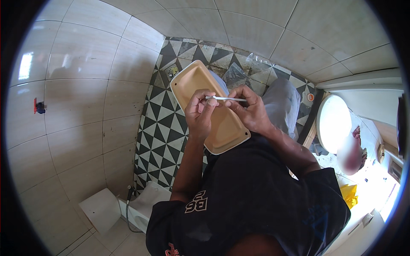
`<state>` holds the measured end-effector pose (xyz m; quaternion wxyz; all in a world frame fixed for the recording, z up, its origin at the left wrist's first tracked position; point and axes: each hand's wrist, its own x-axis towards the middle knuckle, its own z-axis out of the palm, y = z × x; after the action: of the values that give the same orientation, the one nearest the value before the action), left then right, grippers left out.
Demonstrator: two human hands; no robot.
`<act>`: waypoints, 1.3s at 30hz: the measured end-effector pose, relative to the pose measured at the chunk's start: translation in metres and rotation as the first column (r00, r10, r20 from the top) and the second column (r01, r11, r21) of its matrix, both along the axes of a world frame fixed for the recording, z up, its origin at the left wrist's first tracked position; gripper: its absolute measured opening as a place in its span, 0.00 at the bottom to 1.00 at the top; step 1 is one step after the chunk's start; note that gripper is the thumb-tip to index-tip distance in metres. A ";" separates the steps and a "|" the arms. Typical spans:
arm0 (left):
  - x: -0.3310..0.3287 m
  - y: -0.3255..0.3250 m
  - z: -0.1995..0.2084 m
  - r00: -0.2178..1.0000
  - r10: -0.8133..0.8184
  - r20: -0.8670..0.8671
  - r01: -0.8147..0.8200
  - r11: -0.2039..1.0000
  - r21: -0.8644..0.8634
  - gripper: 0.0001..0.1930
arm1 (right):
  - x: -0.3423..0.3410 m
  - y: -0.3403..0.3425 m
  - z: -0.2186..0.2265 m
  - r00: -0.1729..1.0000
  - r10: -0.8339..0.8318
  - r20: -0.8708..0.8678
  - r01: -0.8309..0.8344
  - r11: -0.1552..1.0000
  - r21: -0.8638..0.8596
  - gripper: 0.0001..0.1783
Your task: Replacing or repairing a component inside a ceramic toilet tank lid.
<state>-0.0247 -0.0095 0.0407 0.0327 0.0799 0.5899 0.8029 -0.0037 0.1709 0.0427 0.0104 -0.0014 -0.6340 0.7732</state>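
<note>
Across my lap rests a shallow, tan, tray-shaped piece (226,132) with a white rim and small dark holes near its corners. Above its hollow side, both hands meet on a thin white rod (235,99). My left hand (199,112) pinches the rod's left end between thumb and fingers. My right hand (251,112) grips it farther along, thumb below and fingers above. The rod lies nearly level. What sits at its left end is too small to make out.
Clear plastic bags (235,74) lie on the patterned floor (160,132) beyond my knees. At lower left are a white ceramic fixture (151,194) and a hand spray (129,192). A red fitting (36,106) juts from the left wall. On the right stands a white oval lid (334,123).
</note>
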 end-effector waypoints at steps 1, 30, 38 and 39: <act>0.002 0.000 0.000 1.000 -0.002 0.001 0.002 1.000 -0.002 0.11 | -0.001 0.005 0.000 1.000 0.023 0.015 -0.024 0.997 0.072 0.11; 0.002 -0.003 0.004 0.998 0.026 -0.051 -0.030 0.997 -0.076 0.18 | -0.003 0.010 0.001 0.990 0.072 -0.118 -0.046 0.976 0.214 0.19; 0.002 0.000 0.006 0.999 -0.017 -0.046 0.013 0.997 -0.073 0.18 | -0.011 0.022 0.002 0.969 0.221 0.111 -0.247 0.892 0.380 0.15; 0.001 0.001 0.006 0.998 -0.007 -0.061 0.002 0.996 -0.091 0.18 | -0.010 0.022 0.003 0.969 0.218 0.112 -0.244 0.893 0.378 0.15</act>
<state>-0.0234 -0.0086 0.0466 0.0200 0.1043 0.6262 0.7724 -0.0141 0.1928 0.0459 -0.1028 0.0501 -0.7704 0.6273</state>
